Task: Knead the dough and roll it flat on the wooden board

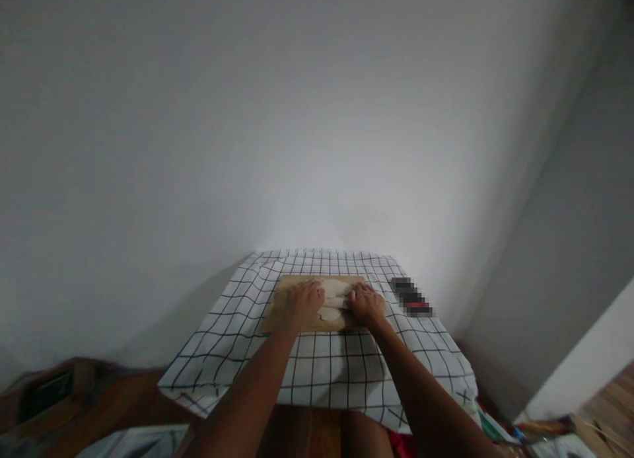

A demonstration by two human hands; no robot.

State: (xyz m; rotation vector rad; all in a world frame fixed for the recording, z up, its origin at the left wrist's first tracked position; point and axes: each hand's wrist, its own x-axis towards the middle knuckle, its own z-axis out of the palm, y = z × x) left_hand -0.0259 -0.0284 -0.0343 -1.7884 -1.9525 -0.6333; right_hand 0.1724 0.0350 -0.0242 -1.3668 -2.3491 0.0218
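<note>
On a wooden board (277, 319) lies a flattened piece of pale dough (331, 314), showing both in front of and behind a light horizontal bar. That bar looks like a rolling pin (335, 302), though the picture is blurred there. My left hand (308, 298) is closed over its left end, and my right hand (365, 301) over its right end. The hands hide both ends of the pin and part of the dough. Both forearms reach forward across the table.
A white cloth with dark grid lines (222, 339) covers the table. To the right of the board lies a dark pixelated object (411, 297). Pale walls (317, 147) rise behind and to the right. Assorted items (555, 438) lie on the floor at lower right.
</note>
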